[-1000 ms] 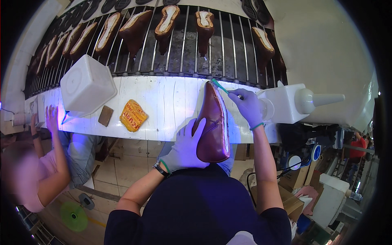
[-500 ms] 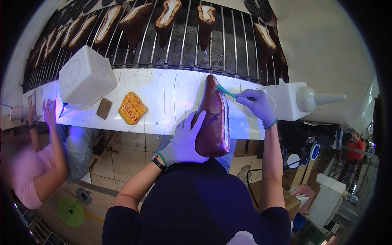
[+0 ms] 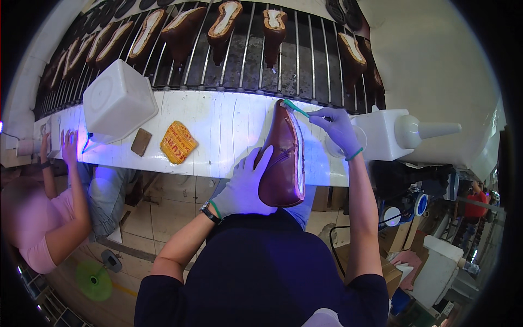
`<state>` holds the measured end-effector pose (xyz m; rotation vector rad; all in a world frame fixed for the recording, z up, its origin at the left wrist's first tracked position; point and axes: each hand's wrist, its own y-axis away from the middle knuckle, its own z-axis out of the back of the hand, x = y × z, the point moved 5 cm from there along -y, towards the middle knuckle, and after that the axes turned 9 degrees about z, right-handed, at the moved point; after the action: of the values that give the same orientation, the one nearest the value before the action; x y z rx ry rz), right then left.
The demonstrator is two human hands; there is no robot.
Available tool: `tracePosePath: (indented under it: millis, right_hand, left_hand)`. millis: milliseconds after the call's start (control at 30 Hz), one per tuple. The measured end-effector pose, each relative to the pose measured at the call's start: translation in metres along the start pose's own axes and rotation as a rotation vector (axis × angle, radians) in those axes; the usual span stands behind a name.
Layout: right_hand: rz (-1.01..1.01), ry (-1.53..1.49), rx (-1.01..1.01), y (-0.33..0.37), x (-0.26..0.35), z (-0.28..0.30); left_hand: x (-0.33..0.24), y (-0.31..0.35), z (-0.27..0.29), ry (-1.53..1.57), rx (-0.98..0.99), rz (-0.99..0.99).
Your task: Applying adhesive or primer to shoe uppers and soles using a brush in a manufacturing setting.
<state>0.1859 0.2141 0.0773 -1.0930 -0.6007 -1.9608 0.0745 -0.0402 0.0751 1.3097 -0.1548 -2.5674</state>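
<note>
A brown leather shoe upper (image 3: pixel 280 173) on a last stands tilted on its side at the table's front edge, toe pointing away and its pale sole side facing right. Wrapped round its left side near the heel is my left hand (image 3: pixel 244 182), in a pale glove, thumb spread on the leather. My right hand (image 3: pixel 339 129), gloved too, pinches the handle of a small green brush (image 3: pixel 297 110) that looks like a toothbrush. The brush's head touches the edge of the toe. Its bristles are too small to make out.
Behind the white table (image 3: pixel 218 117), several brown shoe uppers (image 3: pixel 224 24) lie on a roller rack (image 3: pixel 297 65). Left are a white plastic container (image 3: pixel 120 101), a brown block (image 3: pixel 141 141) and a yellow packet (image 3: pixel 178 143). A white bottle (image 3: pixel 381 133) lies right. A co-worker (image 3: pixel 52 218) sits left.
The green brush has moved along the upper's edge, up and to the left onto the toe tip. My right hand has shifted with it. The left hand keeps its hold.
</note>
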Motion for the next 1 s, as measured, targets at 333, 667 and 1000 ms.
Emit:
tracePosePath:
  millis: [333,667,1000]
  right_hand:
    - [-0.089,-0.013,0.006,0.004,-0.005,0.002]
    - [-0.046,-0.055,0.084,-0.002,0.007,0.006]
    - [-0.161,-0.011,0.208,0.032,0.013,0.015]
  left_hand:
    - [-0.001,0.001,0.002,-0.016,-0.005,0.005]
    - [-0.001,0.002,0.002,0.000,0.012,0.024]
    - [-0.001,0.001,0.000,0.026,-0.010,0.001]
